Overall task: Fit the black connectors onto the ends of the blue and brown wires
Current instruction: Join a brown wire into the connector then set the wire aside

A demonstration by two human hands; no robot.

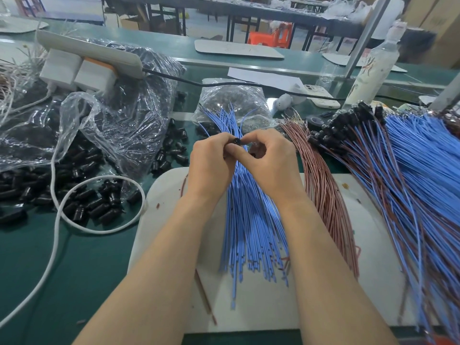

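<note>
My left hand [211,163] and my right hand [271,158] meet above the middle of the bench and pinch one small black connector [236,141] between their fingertips. Under them a bundle of loose blue wires [251,232] fans out over a white board [249,302]. A bundle of brown wires [331,195] lies just to the right. Further right lies a heap of blue and brown wires with black connectors on their ends [348,123]. Loose black connectors [94,202] are scattered on the green bench at the left.
A clear plastic bag [104,125] of black parts and a white power strip [92,56] with chargers sit at the back left. A white cable [57,220] loops across the green bench. A small bag of parts [236,95], a phone [321,95] and a bottle [371,68] stand behind.
</note>
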